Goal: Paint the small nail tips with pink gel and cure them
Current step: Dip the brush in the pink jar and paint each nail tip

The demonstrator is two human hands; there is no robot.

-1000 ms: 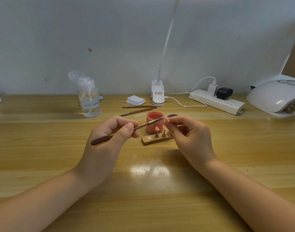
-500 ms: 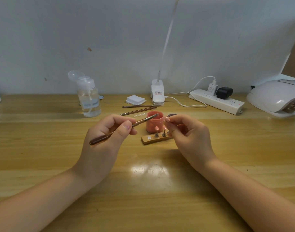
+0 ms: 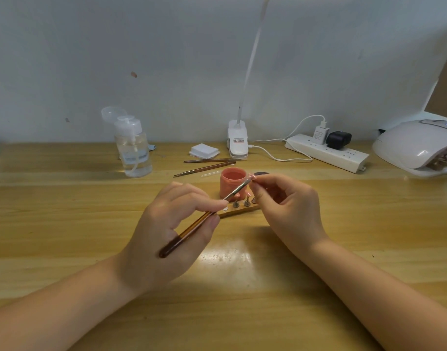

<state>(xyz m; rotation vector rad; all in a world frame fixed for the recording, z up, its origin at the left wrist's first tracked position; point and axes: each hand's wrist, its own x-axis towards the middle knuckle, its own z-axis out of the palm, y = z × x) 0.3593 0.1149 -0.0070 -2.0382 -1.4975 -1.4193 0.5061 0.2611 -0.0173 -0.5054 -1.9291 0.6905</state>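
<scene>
— What do you have behind your work place?

— You face a pale grey-white wall [image 3: 166, 59]; it has a few small dark marks, one reddish spot at the upper left; it meets the back edge of your wooden table [image 3: 65, 224] in a straight line.

— And the table itself?

— It is of yellow-brown planks with the grain running left to right; the surface is glossy, and you see a bright reflection of light near the middle in front of you.

— From where does the light come?

— A white clip lamp [image 3: 237, 141] stands at the back edge; its thin arm rises up out of view; the wall looks evenly lit.
</scene>
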